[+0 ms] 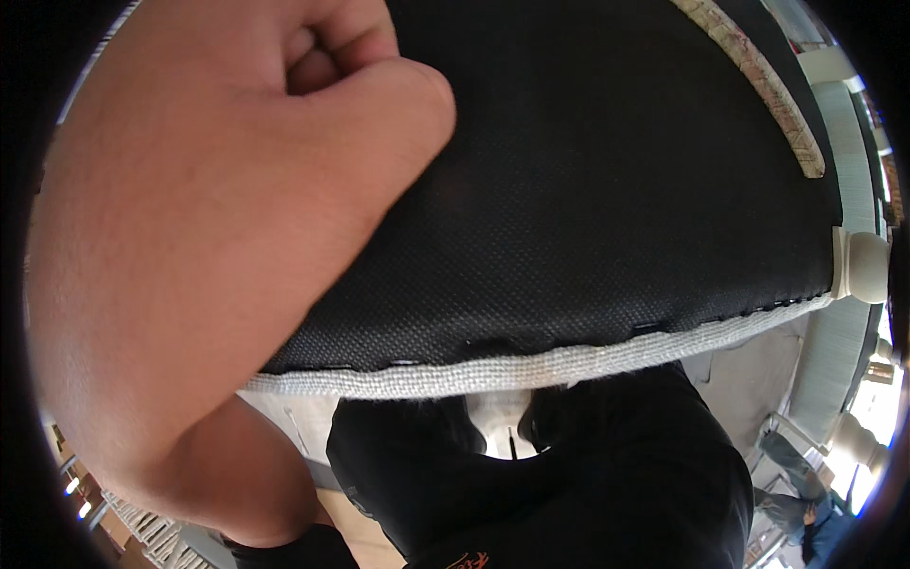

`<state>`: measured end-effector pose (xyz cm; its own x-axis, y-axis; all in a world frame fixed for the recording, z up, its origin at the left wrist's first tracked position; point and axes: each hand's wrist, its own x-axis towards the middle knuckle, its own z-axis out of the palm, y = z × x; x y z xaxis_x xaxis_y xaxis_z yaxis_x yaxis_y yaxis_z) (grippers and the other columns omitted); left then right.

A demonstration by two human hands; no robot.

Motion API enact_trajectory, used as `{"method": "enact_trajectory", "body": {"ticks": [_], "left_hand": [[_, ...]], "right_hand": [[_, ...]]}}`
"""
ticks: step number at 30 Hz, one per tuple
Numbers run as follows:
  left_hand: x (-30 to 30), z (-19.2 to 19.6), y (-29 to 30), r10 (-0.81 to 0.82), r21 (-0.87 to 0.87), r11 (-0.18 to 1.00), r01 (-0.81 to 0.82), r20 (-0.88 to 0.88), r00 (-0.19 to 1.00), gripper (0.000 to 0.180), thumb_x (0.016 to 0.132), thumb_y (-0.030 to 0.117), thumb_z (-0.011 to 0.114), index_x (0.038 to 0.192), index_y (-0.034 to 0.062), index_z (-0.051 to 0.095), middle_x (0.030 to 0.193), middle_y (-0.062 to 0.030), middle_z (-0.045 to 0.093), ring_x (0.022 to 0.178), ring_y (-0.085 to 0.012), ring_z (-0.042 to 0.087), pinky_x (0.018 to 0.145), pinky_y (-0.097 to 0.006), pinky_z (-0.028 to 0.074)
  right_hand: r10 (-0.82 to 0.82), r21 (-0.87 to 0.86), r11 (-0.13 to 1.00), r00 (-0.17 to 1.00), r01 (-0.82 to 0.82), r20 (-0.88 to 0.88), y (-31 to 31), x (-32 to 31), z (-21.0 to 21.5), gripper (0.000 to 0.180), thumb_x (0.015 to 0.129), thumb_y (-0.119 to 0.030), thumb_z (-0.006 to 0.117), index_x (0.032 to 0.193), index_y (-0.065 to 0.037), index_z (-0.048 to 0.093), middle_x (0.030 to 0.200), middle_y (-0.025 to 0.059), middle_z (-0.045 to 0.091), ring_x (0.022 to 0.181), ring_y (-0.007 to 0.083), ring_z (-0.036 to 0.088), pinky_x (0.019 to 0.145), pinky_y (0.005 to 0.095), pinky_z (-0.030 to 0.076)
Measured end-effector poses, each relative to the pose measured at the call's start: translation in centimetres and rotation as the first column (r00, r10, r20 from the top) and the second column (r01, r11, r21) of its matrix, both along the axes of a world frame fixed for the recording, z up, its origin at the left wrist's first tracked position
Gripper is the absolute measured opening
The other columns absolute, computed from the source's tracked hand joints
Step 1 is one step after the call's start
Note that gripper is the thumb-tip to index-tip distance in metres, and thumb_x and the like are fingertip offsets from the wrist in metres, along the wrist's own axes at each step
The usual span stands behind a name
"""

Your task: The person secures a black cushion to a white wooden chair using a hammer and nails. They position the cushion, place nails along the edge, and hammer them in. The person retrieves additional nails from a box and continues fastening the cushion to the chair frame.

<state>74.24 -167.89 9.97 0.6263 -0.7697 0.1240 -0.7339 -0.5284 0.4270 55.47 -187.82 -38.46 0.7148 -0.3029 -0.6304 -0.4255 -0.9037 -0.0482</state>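
Note:
My left hand (379, 90), very close and large at the upper left, is closed with its fingers curled in. What it holds, if anything, is hidden. The hand and bare forearm pass over the black fabric underside (569, 209) of an upholstered piece. Off-white woven fabric (455, 376) edges the near side, with staples along the seam. A curved, worn pale strip (758, 76) lies on the black fabric at the upper right. My right hand is out of view.
A cream turned leg (864, 268) stands at the right corner. Beyond it is pale green upholstery (823, 370) with another turned leg (858, 444). My black-clothed legs (607, 446) are under the near edge. Another person (820, 517) is at the lower right.

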Motion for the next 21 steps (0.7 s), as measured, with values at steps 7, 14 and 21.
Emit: {"method": "enact_trajectory", "body": {"ticks": [7,14,21], "left_hand": [[-1.9,1.9,-2.0,-0.071,-0.153,0.987,0.045,-0.169,0.983,0.008,0.087,0.006,0.072,0.086,0.0018,0.064,0.072,-0.0029,0.058,0.068,-0.0095,0.055,0.063,-0.03,0.043],[-1.9,1.9,0.0,0.03,-0.06,0.997,-0.052,-0.318,0.947,0.004,0.091,0.002,0.074,0.092,-0.0009,0.071,0.077,-0.0053,0.069,0.071,-0.011,0.061,0.067,-0.031,0.048],[-1.3,2.2,0.3,-0.052,-0.263,0.964,-0.048,-0.358,0.932,0.01,0.095,0.008,0.076,0.095,-0.0021,0.076,0.082,-0.0121,0.075,0.076,-0.02,0.07,0.073,-0.036,0.054]], "right_hand": [[0.134,0.072,0.99,0.975,-0.123,-0.175,0.7,-3.4,5.1,0.044,0.093,-0.013,0.075,0.135,-0.005,0.069,0.136,0.0188,0.073,0.128,0.0394,0.07,0.104,0.0539,0.057],[0.324,0.289,0.849,0.868,-0.442,0.376,6.8,-7.4,28.6,0.045,0.087,-0.013,0.084,0.127,-0.005,0.066,0.13,0.0171,0.071,0.125,0.0405,0.068,0.107,0.0546,0.053],[0.131,0.19,0.802,0.476,-0.567,0.869,0.2,-11.9,53.5,0.065,0.083,-0.016,0.09,0.141,-0.003,0.065,0.133,0.0152,0.069,0.125,0.0399,0.066,0.104,0.0505,0.057]]}}
